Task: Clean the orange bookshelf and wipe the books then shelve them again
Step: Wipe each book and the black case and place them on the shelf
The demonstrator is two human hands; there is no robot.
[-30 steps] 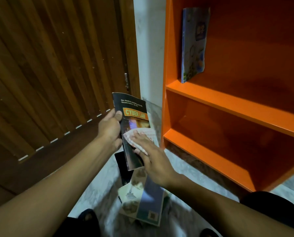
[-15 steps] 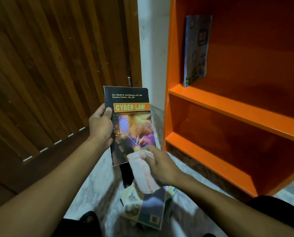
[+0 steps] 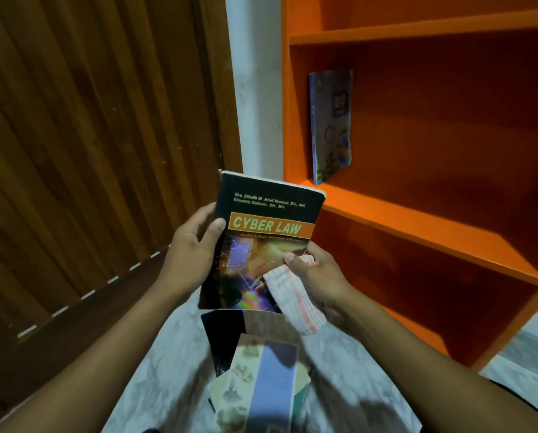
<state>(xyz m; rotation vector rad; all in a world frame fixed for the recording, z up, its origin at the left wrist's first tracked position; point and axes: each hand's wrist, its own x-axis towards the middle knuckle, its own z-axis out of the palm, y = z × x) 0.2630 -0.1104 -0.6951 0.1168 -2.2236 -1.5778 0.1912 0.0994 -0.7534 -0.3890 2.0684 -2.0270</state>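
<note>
My left hand (image 3: 189, 254) grips the spine edge of a glossy black paperback, Cyber Law (image 3: 261, 242); my right hand (image 3: 316, 270) pinches its opposite edge with a ribbed white cloth (image 3: 292, 298). Below, loose books (image 3: 255, 379) lie on marbled floor (image 3: 167, 370). The orange bookshelf (image 3: 417, 220) stands right, one thin book (image 3: 331, 123) leaning inside; slatted wooden door (image 3: 89, 120) left.

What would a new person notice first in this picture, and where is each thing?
First, the Cyber Law book at the centre, held by the left hand and the right hand, which also grips a striped cloth. Then the orange bookshelf on the right, with one blue book standing in it.
</note>
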